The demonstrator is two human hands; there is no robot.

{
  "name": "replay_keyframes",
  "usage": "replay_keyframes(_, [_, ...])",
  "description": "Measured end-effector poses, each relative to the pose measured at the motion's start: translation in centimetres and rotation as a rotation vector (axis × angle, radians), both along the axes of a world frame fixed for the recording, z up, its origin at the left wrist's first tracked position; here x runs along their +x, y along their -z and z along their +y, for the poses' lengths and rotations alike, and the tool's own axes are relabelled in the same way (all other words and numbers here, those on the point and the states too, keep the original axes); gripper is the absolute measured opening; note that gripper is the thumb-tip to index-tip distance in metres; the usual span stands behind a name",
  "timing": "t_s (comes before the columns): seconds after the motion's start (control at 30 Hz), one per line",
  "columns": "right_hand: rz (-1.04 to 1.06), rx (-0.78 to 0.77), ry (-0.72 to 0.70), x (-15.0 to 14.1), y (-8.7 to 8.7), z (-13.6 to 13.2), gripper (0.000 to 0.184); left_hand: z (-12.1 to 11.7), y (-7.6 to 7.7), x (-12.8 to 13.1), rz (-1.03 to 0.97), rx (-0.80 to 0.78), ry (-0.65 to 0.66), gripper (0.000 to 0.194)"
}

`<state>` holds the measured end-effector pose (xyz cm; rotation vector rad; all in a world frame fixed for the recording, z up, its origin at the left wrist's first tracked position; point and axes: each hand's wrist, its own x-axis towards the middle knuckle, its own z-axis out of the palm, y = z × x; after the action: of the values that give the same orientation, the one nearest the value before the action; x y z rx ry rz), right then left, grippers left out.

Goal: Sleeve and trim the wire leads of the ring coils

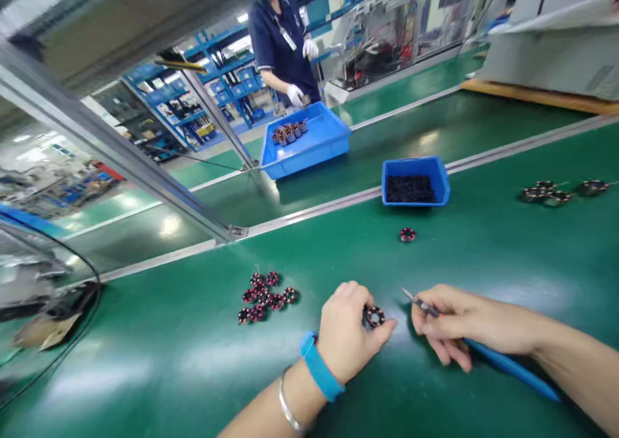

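Over the near part of the green table (184,367), the left hand (344,328) was closed around a small round coil (374,317), which sat between the thumb and the curled fingers with its ringed face showing. The right hand (449,322) was gripping a pair of pliers (512,365), the pointed tip just beside the coil but apart from it, the blue handle running back under the wrist; whether the tip was parted, I cannot tell. The coil looked light for its size and stiff in the body, with wire windings that a hard pinch or a sharp tip could probably nick. The outer rim seemed the best place to hold it, and its smooth parts might have turned a little under bare fingers. To the left lay a cluster of similar coils (264,298), near enough for the left wrist to need care on a sideways swing. A single coil (407,235) lay beyond the hands, close to a blue box (441,186). Past that, a metal rail (309,217) crossed on a slant, a hard edge for any long reach. The easiest room lay between the hands and the single coil.
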<state>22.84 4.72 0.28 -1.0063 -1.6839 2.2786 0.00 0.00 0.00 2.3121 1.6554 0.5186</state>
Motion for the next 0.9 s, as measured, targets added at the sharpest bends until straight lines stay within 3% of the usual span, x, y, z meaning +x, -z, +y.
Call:
replay_keyframes(0.17, [0.044, 0.074, 0.021, 0.0, -0.6, -0.6, 0.03, -0.3, -1.4, -4.5, 0.24, 0.323, -0.165, 0.019])
replay_keyframes(0.27, [0.096, 0.213, 0.136, -0.4, -0.8, -0.8, 0.026, 0.6, -1.3, -4.7, 0.127, 0.507, -0.188, 0.032])
replay_keyframes(0.37, [0.151, 0.465, 0.446, -1.4, -0.1, -0.8, 0.027, 3.8, 0.1, -1.9, -0.171, 0.344, -0.063, 0.041])
replay_keyframes(0.47, [0.185, 0.69, 0.714, -2.8, 0.7, -0.9, 0.029, 8.2, 1.3, 2.0, -0.37, 0.088, -0.129, 0.05])
replay_keyframes(0.57, [0.171, 0.842, 0.852, -3.9, 1.1, -0.5, 0.022, 12.0, 1.3, 5.1, -0.47, 0.056, -0.147, 0.053])
replay_keyframes(0.67, [0.117, 0.929, 0.942, -3.9, 1.6, 0.9, 0.011, 15.3, 1.0, 6.7, -0.503, -0.044, -0.164, 0.062])
replay_keyframes(0.73, [0.088, 0.951, 0.956, -3.7, 2.0, 1.8, 0.015, 16.8, 1.1, 7.3, -0.486, -0.059, -0.209, 0.071])
replay_keyframes(0.9, [0.036, 0.917, 0.862, -4.2, 3.3, 2.3, 0.026, 17.0, 1.3, 7.8, -0.409, -0.025, -0.207, 0.072])
